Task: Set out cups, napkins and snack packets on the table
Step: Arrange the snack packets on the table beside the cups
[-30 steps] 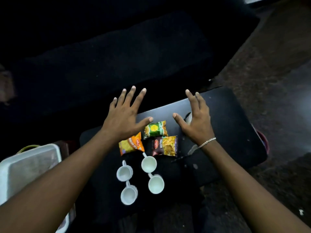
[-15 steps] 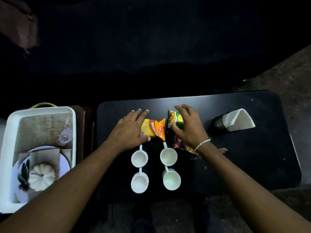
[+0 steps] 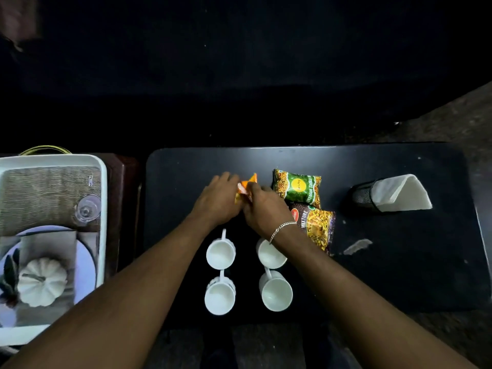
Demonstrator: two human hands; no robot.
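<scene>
On the black table [image 3: 399, 275] my left hand [image 3: 217, 202] and my right hand [image 3: 265, 209] meet over an orange snack packet [image 3: 246, 186], and both grip it; the hands hide most of it. A green snack packet [image 3: 298, 189] lies just right of my right hand. A dark brown mixture packet [image 3: 316, 229] lies below the green one, partly under my right wrist. Several white cups [image 3: 220, 254] stand in two rows near the front edge. A black mesh holder [image 3: 362, 195] with white napkins [image 3: 399, 194] lies on its side at the right.
A white tray [image 3: 102, 209] stands left of the table with a woven mat, a glass [image 3: 86, 209], a plate and a white pumpkin ornament [image 3: 41, 282]. A small scrap [image 3: 356, 246] lies on the table right of the packets. Behind the table all is dark.
My right hand left the green packet and moved left to the orange packet, which both hands now grip. The green and brown packets lie uncovered.
</scene>
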